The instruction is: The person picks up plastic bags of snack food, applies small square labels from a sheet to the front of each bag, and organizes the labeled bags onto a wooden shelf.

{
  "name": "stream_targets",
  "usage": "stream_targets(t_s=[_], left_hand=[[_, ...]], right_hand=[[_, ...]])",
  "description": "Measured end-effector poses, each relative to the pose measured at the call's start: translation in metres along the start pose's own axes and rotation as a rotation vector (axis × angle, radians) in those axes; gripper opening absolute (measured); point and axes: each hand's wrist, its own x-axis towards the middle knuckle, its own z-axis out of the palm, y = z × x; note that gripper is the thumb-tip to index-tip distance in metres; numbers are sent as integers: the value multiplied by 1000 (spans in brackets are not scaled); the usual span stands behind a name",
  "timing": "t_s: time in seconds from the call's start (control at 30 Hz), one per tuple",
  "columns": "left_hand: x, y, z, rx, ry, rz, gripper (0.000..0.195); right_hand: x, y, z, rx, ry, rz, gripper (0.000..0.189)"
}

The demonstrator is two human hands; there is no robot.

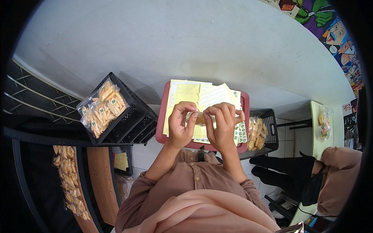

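My left hand (pixel 183 123) and my right hand (pixel 221 123) pinch the upper edge of a small clear plastic bag (pixel 201 119) between thumbs and fingers. Something pale brown shows inside the bag, partly hidden by my fingers. Both hands are over a dark red tray (pixel 161 128). On the tray lie yellow sticker sheets (pixel 214 94), some with rows of small labels, and a sheet of round green-and-white stickers (pixel 240 134) beside my right hand.
Black stacked crates (pixel 135 125) at left hold bagged snack sticks (pixel 107 107) with round stickers. A black basket (pixel 272 129) with more bags stands right of the tray. Bagged snacks (pixel 70 180) line a wooden shelf at lower left. Another person (pixel 338 177) sits at the right.
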Motion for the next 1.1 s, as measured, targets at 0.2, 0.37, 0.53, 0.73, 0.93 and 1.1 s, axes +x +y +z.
stream_targets(t_s=[0.2,0.37,0.53,0.73,0.93,1.1], left_hand=[[0,-1,1,-11,-9,34,14],[4,6,10,68,84,49,15],[4,3,0,207,-13,-14,7],[5,4,-3,138,-47,-39,6],[4,4,-4,132,-67,-22,5],[3,2,-6,111,-60,11,7]], right_hand=[[1,-3,3,-3,26,-5,17],[-1,1,8,53,58,11,16],[2,-5,4,91,5,87,14],[0,-2,7,80,25,51,16],[1,-8,5,95,54,53,13],[2,-12,3,31,66,42,14]])
